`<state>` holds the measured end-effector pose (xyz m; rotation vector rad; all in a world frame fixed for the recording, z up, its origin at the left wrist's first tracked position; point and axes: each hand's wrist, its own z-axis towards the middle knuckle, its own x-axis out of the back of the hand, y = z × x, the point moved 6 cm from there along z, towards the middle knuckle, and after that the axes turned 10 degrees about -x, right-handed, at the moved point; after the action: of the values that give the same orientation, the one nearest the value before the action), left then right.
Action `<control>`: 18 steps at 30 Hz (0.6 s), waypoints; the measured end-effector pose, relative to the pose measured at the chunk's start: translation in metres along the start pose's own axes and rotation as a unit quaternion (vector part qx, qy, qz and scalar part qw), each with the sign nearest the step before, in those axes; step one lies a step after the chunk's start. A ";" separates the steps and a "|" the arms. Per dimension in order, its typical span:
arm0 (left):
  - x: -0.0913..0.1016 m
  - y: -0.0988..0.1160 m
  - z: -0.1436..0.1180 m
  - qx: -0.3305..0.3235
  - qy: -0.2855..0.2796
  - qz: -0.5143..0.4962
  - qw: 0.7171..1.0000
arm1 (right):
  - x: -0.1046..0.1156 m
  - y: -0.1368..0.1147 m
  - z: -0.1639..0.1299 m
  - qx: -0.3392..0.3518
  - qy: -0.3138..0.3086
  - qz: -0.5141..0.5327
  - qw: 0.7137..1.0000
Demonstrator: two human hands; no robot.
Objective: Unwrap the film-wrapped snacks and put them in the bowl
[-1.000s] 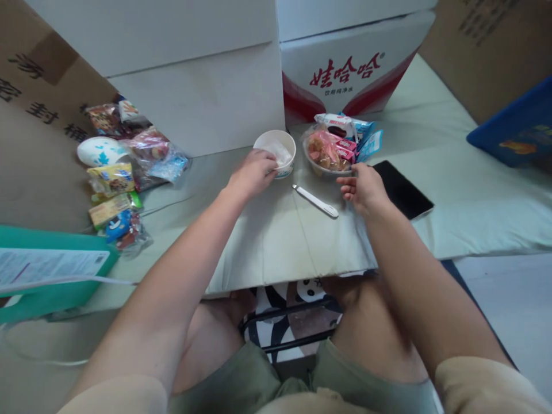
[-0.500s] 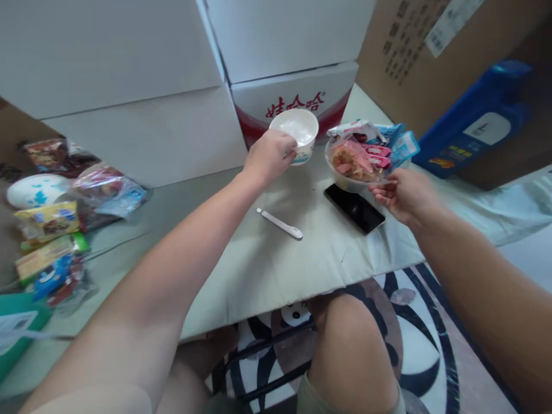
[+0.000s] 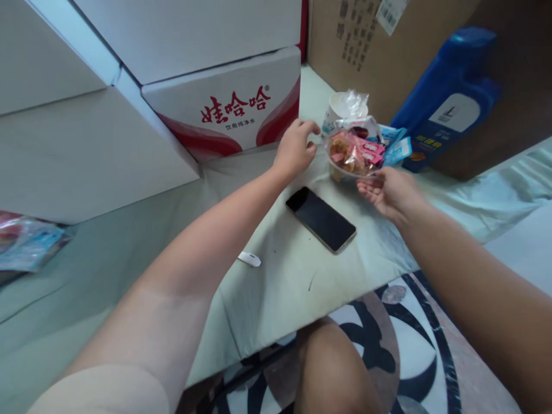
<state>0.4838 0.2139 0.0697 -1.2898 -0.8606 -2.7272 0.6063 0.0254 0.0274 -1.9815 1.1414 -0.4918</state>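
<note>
My left hand (image 3: 296,148) hovers with fingers loosely curled and holds nothing, just left of a white paper cup (image 3: 341,107) that stands on the table with crinkled plastic in it. My right hand (image 3: 386,190) grips the near rim of a clear bowl (image 3: 354,171) heaped with pink and blue snack packets (image 3: 363,148). The bowl sits right in front of the cup. A black phone (image 3: 321,218) lies flat on the pale cloth between my arms. Only the tip of a white plastic spoon (image 3: 250,259) shows past my left forearm.
White cartons, one with red lettering (image 3: 235,112), wall off the back left. A brown cardboard box (image 3: 371,46) and a blue jug (image 3: 448,98) stand at the back right. Snack bags (image 3: 26,241) lie at far left. The table edge (image 3: 302,322) runs above my knee and a patterned rug.
My left hand carried the white cup to the right, set it down behind the snack bowl and let go. My right hand shifted the bowl rightward. The view swung right.
</note>
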 end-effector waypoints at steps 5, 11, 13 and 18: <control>0.027 -0.021 -0.062 0.057 -0.037 0.018 0.997 | -0.045 -0.021 0.024 0.026 0.012 -0.003 1.000; 0.041 -0.037 -0.092 0.068 -0.070 0.017 0.995 | -0.091 -0.050 0.056 0.081 0.033 -0.076 0.993; 0.043 -0.040 -0.095 0.055 -0.068 0.003 0.996 | -0.110 -0.064 0.066 0.110 0.042 -0.133 0.984; 0.057 -0.040 -0.101 0.054 -0.028 -0.047 0.997 | -0.162 -0.097 0.067 0.279 0.099 -0.381 0.876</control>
<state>0.3654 0.2123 0.0397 -1.3451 -1.0854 -2.6807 0.6193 0.2206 0.0699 -1.8022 0.2000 -1.2924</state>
